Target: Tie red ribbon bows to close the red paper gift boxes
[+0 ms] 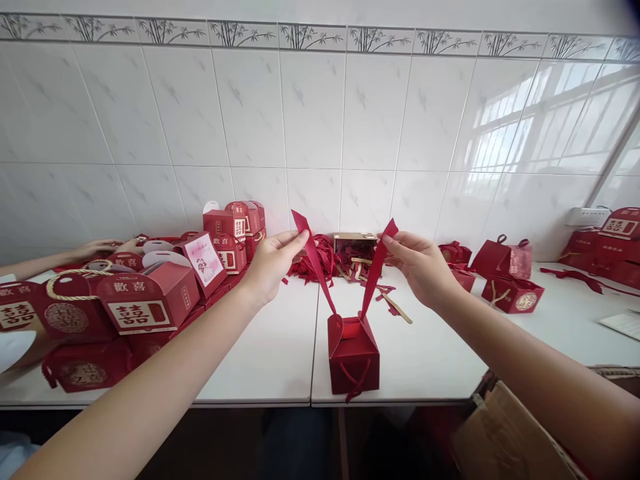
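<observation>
A small red gift box (354, 360) stands upright near the front edge of the white table, with a thin red cord handle (356, 381) hanging on its near side. A red ribbon (320, 267) comes out of the top of the box in two raised ends, spread in a V. My left hand (275, 263) pinches the left end between thumb and fingers. Opposite it, my right hand (415, 263) pinches the right end. Both hands are above the box and apart from it.
Many red gift boxes (150, 300) are piled on the left, where another person's hands (95, 249) reach in. A heap of red ribbons (320, 260) and an open box (356, 243) lie by the wall. More boxes (515, 290) stand right; a cardboard carton (510, 433) is below.
</observation>
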The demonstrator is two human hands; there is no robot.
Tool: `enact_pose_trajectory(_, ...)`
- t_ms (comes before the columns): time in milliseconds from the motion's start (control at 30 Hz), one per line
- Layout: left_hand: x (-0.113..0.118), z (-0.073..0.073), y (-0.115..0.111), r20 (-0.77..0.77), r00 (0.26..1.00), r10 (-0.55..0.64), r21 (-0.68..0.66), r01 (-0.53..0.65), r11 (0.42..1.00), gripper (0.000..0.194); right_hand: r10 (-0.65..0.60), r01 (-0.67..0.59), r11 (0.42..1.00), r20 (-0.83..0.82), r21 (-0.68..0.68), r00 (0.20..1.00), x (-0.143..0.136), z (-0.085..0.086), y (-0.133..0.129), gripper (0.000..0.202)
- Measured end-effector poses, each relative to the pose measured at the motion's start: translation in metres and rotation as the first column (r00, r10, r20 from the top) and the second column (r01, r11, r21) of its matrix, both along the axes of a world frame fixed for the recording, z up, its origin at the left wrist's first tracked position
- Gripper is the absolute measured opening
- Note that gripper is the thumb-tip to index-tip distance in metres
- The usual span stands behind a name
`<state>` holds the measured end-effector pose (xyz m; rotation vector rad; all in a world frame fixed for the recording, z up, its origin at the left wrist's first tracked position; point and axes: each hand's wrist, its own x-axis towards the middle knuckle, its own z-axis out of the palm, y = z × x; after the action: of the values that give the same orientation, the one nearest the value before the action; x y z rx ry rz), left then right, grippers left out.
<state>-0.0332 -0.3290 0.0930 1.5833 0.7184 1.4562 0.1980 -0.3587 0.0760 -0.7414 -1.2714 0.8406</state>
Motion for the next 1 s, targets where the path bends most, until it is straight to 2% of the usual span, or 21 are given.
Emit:
enact_pose_trajectory(200,0.011,0.007,-0.003,-0.01,1.0,0.022,-0.021,-0.022,1.0,0.032,0.124,-0.129,0.991,-0.106,-0.042,0.987,-0.005,0.001,-0.005,0.021)
enact_pose_trajectory(367,0.02,0.003,0.0,-0.001,1.0,-0.019,-0.013,0.019,1.0,0.032,0.153,-0.163,0.982,-0.101,-0.094,0.983,-0.01,0.0,-0.006,0.023)
enact_pose_trajectory(633,0.024,-0.002,-0.002,0.015,0.999,-0.045,-0.025,0.045,0.999,0.034,0.142,-0.151,0.985,-0.106,-0.083,0.984,-0.013,0.003,-0.006,0.021)
enact_pose_trajectory(867,0.024,0.001,-0.001,0.003,0.999,-0.047,-0.002,0.047,0.999,0.031,0.112,-0.144,0.979,-0.212,-0.142,0.971,-0.016,0.002,-0.001,0.018)
enact_pose_trajectory(1000,0.028,0.002,-0.005,-0.066,0.991,-0.115,0.002,0.115,0.993,0.037,0.038,-0.054,0.986,-0.103,-0.155,0.994,-0.023,0.0,0.003,0.019)
